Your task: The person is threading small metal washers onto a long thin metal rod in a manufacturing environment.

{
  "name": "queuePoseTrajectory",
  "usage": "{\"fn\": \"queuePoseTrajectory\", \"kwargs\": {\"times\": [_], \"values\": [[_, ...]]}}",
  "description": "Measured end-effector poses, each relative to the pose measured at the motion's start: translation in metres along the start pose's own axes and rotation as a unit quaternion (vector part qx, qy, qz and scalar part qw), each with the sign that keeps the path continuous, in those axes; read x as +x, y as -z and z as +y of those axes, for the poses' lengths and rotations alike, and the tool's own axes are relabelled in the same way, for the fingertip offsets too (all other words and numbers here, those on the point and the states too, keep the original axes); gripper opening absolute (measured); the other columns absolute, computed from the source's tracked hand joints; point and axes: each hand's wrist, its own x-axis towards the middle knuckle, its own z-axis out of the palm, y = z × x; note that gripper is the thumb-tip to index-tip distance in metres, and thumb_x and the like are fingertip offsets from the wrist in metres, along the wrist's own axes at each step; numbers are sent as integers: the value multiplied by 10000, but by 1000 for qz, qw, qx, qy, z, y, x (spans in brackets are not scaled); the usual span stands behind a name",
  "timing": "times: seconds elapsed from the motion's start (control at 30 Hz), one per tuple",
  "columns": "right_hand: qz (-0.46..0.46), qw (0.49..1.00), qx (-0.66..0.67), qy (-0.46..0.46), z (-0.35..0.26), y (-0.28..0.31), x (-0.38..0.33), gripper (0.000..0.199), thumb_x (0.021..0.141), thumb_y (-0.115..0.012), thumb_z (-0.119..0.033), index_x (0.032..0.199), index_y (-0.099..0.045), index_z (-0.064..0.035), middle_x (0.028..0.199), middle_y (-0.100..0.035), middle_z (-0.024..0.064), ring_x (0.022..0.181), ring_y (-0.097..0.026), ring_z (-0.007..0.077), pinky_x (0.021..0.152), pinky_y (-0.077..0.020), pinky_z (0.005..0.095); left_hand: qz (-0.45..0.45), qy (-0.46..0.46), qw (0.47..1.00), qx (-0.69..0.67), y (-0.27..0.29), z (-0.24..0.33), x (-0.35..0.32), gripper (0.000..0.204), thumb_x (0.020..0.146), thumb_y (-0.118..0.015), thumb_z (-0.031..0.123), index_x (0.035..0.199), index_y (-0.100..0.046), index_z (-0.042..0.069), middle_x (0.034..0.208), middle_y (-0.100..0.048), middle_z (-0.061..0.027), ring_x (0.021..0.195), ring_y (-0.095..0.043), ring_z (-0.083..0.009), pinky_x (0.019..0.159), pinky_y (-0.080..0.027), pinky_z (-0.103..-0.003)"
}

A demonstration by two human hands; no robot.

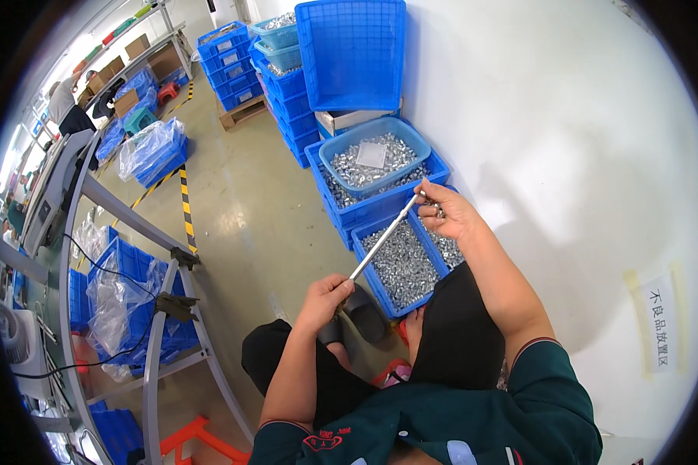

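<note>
Here, mid-frame, the left hand (327,294) and right hand (446,211) are clamping opposite ends of a thin metal rod (382,239), seemingly stiff, light, slippery; ends grip best.

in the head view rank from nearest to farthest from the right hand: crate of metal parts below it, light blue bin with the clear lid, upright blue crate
From the right hand:
1. crate of metal parts, just below it
2. light blue bin, up and left
3. upright blue crate, leaning on the wall at the top

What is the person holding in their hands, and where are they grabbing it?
A thin metal rod. The left hand grips its lower end, and the right hand pinches its upper end, also holding a few small metal parts, over a blue bin of small metal pieces.
</note>
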Motion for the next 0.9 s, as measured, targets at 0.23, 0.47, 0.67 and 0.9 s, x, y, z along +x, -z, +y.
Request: {"fn": "queuePoseTrajectory", "kwargs": {"times": [0.23,0.47,0.67,0.9], "values": [[-51,998,-28,24,1,0,-1,181,863,-575,-180,915,-545,-9,714,-475,36,490,-372,39,354,-266,146,9,10,1000,14,4,-2,-2,207,866,-550,240,829,-596,41,608,-488,26,523,-429,-51,462,-320,-204],[-70,995,-49,41,-1,-1,-5,151,864,-564,-136,941,-561,-5,776,-520,45,514,-395,38,368,-281,145,-1,-4,1000,-13,4,2,-2,209,871,-541,228,829,-594,31,613,-489,19,541,-435,-60,483,-323,-209],[-63,997,-31,37,-1,1,-4,155,865,-560,-133,945,-561,0,757,-505,38,519,-396,44,369,-282,150,-6,-3,1000,-4,0,0,-2,214,870,-542,233,823,-584,28,609,-477,20,545,-429,-67,491,-323,-212],[-78,996,-41,-25,-2,-3,-5,138,875,-530,-137,888,-548,0,706,-480,22,499,-388,49,366,-272,157,-4,-7,1000,-2,-1,2,-2,219,871,-539,234,812,-573,27,598,-461,22,548,-423,-70,496,-325,-217]]}}
